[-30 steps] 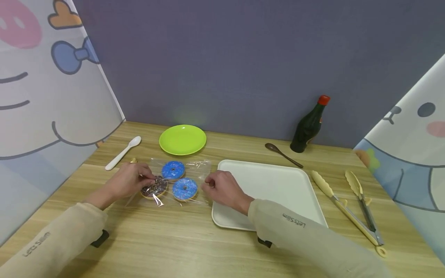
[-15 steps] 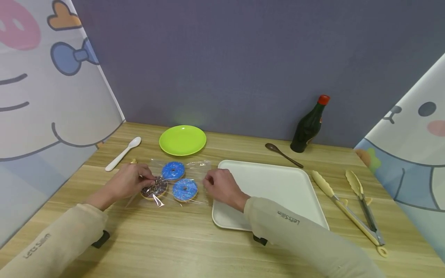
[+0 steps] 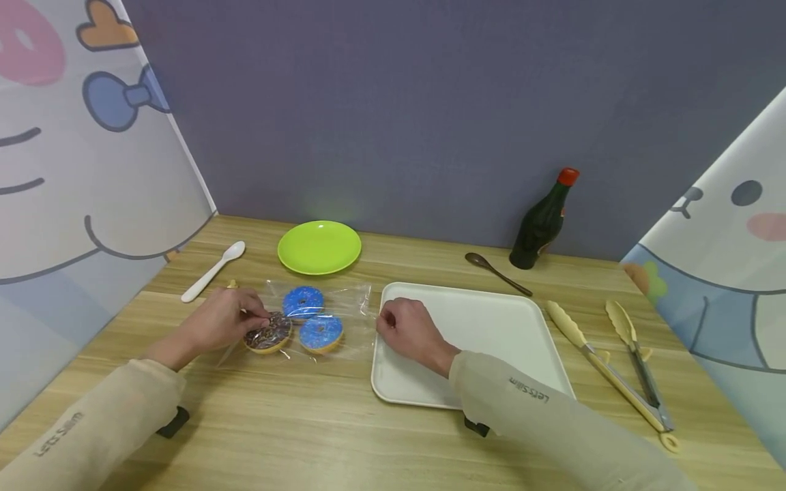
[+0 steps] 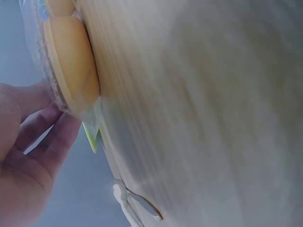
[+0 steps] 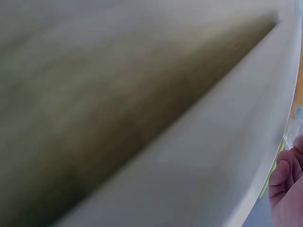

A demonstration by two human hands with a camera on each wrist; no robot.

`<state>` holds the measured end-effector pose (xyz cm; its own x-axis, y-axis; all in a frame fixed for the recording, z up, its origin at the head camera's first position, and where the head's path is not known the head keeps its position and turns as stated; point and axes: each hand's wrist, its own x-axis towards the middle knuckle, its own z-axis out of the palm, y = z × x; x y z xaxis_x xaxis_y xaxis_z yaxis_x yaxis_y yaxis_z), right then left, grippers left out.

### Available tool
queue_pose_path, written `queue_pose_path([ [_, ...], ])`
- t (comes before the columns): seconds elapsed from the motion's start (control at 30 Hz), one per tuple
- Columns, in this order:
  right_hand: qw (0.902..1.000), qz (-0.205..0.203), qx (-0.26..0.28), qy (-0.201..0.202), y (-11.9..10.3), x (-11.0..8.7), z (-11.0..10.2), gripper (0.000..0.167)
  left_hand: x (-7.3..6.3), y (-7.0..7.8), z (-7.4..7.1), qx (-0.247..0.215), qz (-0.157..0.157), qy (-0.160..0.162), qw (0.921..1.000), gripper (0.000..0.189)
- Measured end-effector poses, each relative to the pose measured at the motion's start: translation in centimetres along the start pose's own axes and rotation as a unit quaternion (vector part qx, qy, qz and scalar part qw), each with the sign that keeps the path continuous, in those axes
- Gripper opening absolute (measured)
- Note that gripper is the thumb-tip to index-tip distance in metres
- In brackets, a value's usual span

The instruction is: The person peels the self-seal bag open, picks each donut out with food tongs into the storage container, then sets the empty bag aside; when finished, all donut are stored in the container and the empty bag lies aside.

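A clear plastic bag lies on the table with three toy donuts inside. Two donuts have blue icing, a rear one and a front one, and the chocolate donut lies at the left. My left hand pinches the bag's left end, right at the chocolate donut's edge; the left wrist view shows the thumb and fingers there. Over the white tray's left rim, my right hand has curled fingers at the bag's right end and appears to pinch it. Its fingertips are partly hidden.
The white tray lies right of the bag. Behind are a green plate, a white spoon, a dark wooden spoon and a dark bottle with a red cap. Tongs lie spread at the right.
My right hand has moved slightly right, further over the tray. The front blue donut has shifted a little left, against the other donuts. My left hand has hardly moved.
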<state>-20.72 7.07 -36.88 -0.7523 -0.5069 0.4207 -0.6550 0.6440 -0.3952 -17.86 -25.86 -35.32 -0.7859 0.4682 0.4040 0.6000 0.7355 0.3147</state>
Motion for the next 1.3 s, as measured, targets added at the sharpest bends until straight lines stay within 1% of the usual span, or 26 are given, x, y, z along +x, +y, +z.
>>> queue_pose_path([
  [0.1,1.0,-0.006,0.001,0.0,0.2,-0.2,0.1,0.019,-0.1,-0.1,0.0,0.0,-0.006,-0.004,1.0,0.014],
  [0.33,0.9998,-0.006,0.004,-0.016,0.5,-0.3,0.0,0.017,0.0,0.0,-0.1,0.006,0.007,-0.001,1.0,0.014],
  [0.43,0.9996,-0.012,-0.005,-0.026,0.5,-0.3,-0.2,0.017,0.0,0.1,-0.2,0.009,0.013,0.003,0.9999,0.014],
  [0.57,0.9991,-0.03,-0.014,-0.027,0.4,0.0,-0.4,0.015,0.1,0.1,-0.2,0.012,0.025,0.01,0.9996,0.015],
  [0.67,0.9991,-0.033,-0.013,-0.024,0.3,0.6,-0.5,0.014,0.2,0.0,-0.2,0.012,0.028,0.008,0.9995,0.015],
  [0.87,0.999,-0.025,-0.021,-0.031,-0.2,1.8,-0.4,0.013,0.2,0.0,-0.1,0.007,0.017,-0.001,0.9998,0.014],
  [1.17,0.9968,0.004,-0.034,-0.072,-0.9,3.2,0.4,0.016,0.0,0.2,0.0,-0.004,0.003,-0.005,1.0,0.014],
  [1.3,0.9966,0.01,-0.042,-0.071,-1.2,3.6,0.7,0.019,0.0,0.1,0.1,-0.004,0.005,-0.006,1.0,0.013],
])
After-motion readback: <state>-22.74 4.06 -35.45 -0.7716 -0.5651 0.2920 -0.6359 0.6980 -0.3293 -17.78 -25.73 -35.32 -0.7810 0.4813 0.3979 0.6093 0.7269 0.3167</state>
